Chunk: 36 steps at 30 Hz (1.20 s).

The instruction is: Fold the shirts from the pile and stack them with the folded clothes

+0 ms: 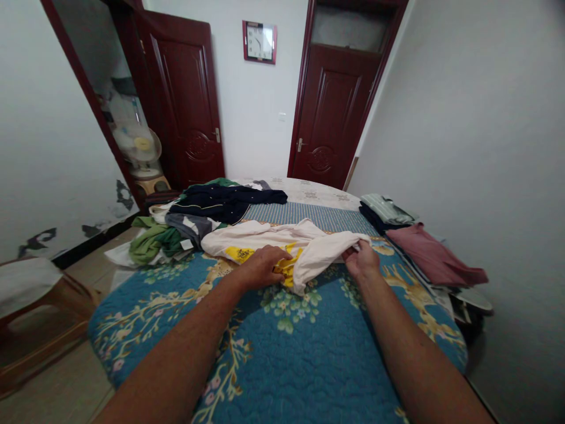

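Observation:
A white garment with yellow printed patches lies bunched across the blue floral cover. My left hand rests at its near side, with curled fingers gripping the cloth by the yellow print. At the garment's right end, my right hand pinches a corner between thumb and fingers and holds it slightly raised. Part of the white cloth folds over between the two hands.
Dark blue clothing and green clothing lie heaped at the back left. Along the right edge sit a folded pink garment and a folded striped one. A stool stands at the left.

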Each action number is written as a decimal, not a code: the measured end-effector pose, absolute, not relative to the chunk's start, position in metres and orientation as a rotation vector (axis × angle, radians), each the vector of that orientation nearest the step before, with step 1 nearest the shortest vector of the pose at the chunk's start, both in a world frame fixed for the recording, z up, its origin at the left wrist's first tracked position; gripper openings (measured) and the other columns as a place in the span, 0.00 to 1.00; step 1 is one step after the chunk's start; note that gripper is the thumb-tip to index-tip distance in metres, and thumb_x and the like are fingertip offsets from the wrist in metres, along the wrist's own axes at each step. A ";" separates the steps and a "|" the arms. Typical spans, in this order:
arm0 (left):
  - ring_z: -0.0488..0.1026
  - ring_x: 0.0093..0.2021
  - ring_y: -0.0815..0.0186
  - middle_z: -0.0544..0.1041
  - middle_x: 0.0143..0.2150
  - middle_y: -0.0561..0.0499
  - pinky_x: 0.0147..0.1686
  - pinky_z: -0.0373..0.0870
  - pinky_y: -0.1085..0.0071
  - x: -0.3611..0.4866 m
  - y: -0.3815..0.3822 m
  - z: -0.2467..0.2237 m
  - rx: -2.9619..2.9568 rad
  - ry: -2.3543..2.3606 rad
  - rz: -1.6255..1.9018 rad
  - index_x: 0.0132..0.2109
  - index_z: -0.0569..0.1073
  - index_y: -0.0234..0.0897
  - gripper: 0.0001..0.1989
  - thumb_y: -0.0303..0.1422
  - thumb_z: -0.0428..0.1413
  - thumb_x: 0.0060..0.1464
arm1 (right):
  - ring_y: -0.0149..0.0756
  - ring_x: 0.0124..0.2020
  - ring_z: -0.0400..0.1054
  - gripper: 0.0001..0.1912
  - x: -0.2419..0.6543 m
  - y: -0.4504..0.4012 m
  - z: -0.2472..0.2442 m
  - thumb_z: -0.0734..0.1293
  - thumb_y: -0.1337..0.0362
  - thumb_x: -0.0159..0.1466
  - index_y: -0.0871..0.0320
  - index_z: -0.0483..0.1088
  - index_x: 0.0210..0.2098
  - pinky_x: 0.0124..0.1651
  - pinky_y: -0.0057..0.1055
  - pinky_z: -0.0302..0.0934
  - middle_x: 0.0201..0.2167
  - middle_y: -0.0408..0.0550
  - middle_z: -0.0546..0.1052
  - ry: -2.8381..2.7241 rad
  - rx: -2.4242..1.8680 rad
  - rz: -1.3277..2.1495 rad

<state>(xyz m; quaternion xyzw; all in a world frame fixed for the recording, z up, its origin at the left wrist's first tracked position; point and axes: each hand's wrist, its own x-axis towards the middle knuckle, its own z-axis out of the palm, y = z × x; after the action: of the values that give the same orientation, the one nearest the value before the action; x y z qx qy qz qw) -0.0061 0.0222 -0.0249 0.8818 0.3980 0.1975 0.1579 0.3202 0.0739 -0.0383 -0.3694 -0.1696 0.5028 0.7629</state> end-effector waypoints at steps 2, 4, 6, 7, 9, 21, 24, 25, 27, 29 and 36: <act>0.73 0.61 0.49 0.81 0.58 0.42 0.63 0.65 0.56 -0.009 0.027 -0.030 2.554 1.187 0.572 0.59 0.80 0.44 0.25 0.31 0.64 0.54 | 0.33 0.30 0.78 0.05 0.328 0.076 -0.038 0.69 0.67 0.59 0.54 0.67 0.34 0.36 0.31 0.77 0.28 0.37 0.79 -0.364 -0.791 1.052; 0.75 0.57 0.50 0.83 0.53 0.42 0.61 0.67 0.57 -0.010 0.032 -0.034 2.521 1.330 0.605 0.54 0.82 0.43 0.17 0.30 0.60 0.58 | 0.32 0.29 0.77 0.05 0.335 0.077 -0.037 0.68 0.67 0.59 0.54 0.67 0.35 0.36 0.30 0.77 0.28 0.37 0.79 -0.337 -0.782 1.030; 0.77 0.56 0.51 0.83 0.51 0.42 0.60 0.68 0.58 -0.014 0.038 -0.034 2.430 1.510 0.783 0.51 0.82 0.42 0.15 0.29 0.54 0.62 | 0.31 0.27 0.76 0.05 0.340 0.077 -0.037 0.67 0.67 0.59 0.54 0.67 0.35 0.34 0.29 0.76 0.27 0.37 0.78 -0.315 -0.797 1.034; 0.76 0.56 0.52 0.83 0.52 0.42 0.61 0.68 0.58 -0.016 0.040 -0.033 2.377 1.588 0.922 0.52 0.82 0.41 0.16 0.28 0.52 0.63 | 0.31 0.26 0.75 0.05 0.341 0.077 -0.037 0.67 0.67 0.59 0.54 0.67 0.35 0.32 0.29 0.75 0.27 0.37 0.78 -0.323 -0.819 1.048; 0.75 0.58 0.53 0.82 0.54 0.42 0.63 0.67 0.57 -0.024 0.045 -0.029 2.253 1.734 1.233 0.52 0.81 0.40 0.17 0.28 0.50 0.64 | 0.31 0.23 0.73 0.06 0.342 0.075 -0.040 0.67 0.66 0.58 0.54 0.68 0.36 0.28 0.27 0.71 0.25 0.37 0.77 -0.398 -0.886 1.091; 0.79 0.42 0.59 0.84 0.42 0.47 0.47 0.72 0.65 -0.049 0.056 -0.026 1.785 1.817 1.202 0.56 0.78 0.36 0.19 0.37 0.59 0.60 | 0.57 0.70 0.60 0.33 0.313 0.054 -0.046 0.65 0.69 0.56 0.58 0.72 0.61 0.74 0.63 0.50 0.63 0.60 0.73 -1.663 -1.156 -0.140; 0.80 0.48 0.58 0.84 0.48 0.45 0.53 0.73 0.63 -0.043 0.051 -0.022 1.897 1.753 1.289 0.54 0.79 0.37 0.16 0.36 0.57 0.62 | 0.53 0.76 0.52 0.37 0.275 0.044 -0.050 0.65 0.70 0.61 0.54 0.65 0.70 0.77 0.59 0.48 0.71 0.55 0.67 -1.921 -0.982 -0.097; 0.79 0.51 0.57 0.84 0.49 0.44 0.55 0.72 0.62 -0.041 0.049 -0.021 1.937 1.731 1.310 0.54 0.79 0.38 0.15 0.35 0.56 0.63 | 0.53 0.76 0.52 0.37 0.263 0.042 -0.053 0.65 0.69 0.63 0.53 0.64 0.71 0.77 0.58 0.49 0.71 0.55 0.66 -1.980 -0.949 -0.054; 0.79 0.54 0.56 0.84 0.52 0.44 0.59 0.71 0.60 -0.037 0.047 -0.021 2.011 1.685 1.308 0.53 0.80 0.40 0.14 0.34 0.55 0.64 | 0.53 0.72 0.57 0.34 0.242 0.040 -0.058 0.65 0.67 0.65 0.54 0.63 0.71 0.74 0.57 0.53 0.70 0.57 0.68 -2.068 -0.922 0.024; 0.78 0.55 0.55 0.84 0.53 0.45 0.60 0.71 0.59 -0.035 0.047 -0.022 2.059 1.689 1.276 0.53 0.80 0.41 0.14 0.33 0.54 0.65 | 0.53 0.64 0.65 0.27 0.231 0.041 -0.060 0.65 0.67 0.66 0.56 0.69 0.65 0.68 0.55 0.60 0.61 0.59 0.74 -2.136 -0.926 0.064; 0.78 0.52 0.55 0.84 0.49 0.44 0.54 0.71 0.61 -0.050 0.052 -0.027 1.902 2.058 1.243 0.50 0.80 0.41 0.13 0.30 0.52 0.65 | 0.49 0.49 0.68 0.09 0.244 0.022 -0.037 0.64 0.71 0.56 0.51 0.64 0.34 0.55 0.45 0.64 0.42 0.53 0.75 -2.052 -0.847 0.084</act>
<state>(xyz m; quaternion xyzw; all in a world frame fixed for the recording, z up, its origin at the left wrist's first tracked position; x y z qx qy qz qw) -0.0498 0.0521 -0.0269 0.6200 0.6709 0.4051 0.0378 0.2442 0.0220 -0.0368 -0.3418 -0.8276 0.0337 0.4440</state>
